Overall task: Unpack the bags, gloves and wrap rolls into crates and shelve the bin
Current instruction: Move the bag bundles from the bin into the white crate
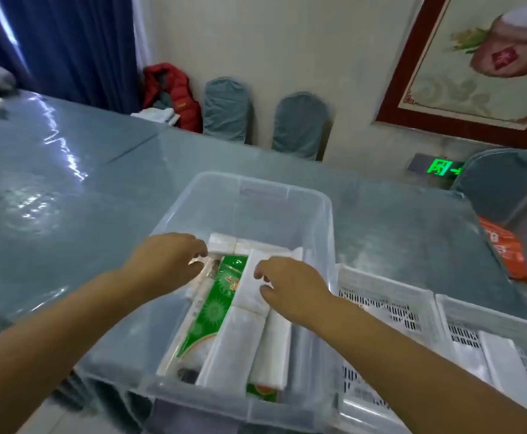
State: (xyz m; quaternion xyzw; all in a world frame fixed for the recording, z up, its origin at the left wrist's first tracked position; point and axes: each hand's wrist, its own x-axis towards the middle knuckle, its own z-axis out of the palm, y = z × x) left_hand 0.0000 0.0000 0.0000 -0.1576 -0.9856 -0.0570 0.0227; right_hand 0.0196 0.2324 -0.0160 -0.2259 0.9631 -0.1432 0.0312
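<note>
A clear plastic bin (249, 195) stands on the table in front of me. Inside lie a green printed package (215, 305), long white packs (237, 343) and a white roll (271, 349). Both my hands are inside the bin. My left hand (168, 261) reaches over the left side, fingers curled near a clear-wrapped item beside the green package; whether it grips is unclear. My right hand (290, 286) rests its fingertips on the top of a white pack (253, 286), fingers apart.
Two white perforated crates (381, 296) (487, 327) stand right of the bin; the far one holds a white pack (503, 364). The table (68, 214) has a glossy blue-grey cover. Covered chairs (227, 108) line the wall. An orange bag (503, 249) lies at the table's right edge.
</note>
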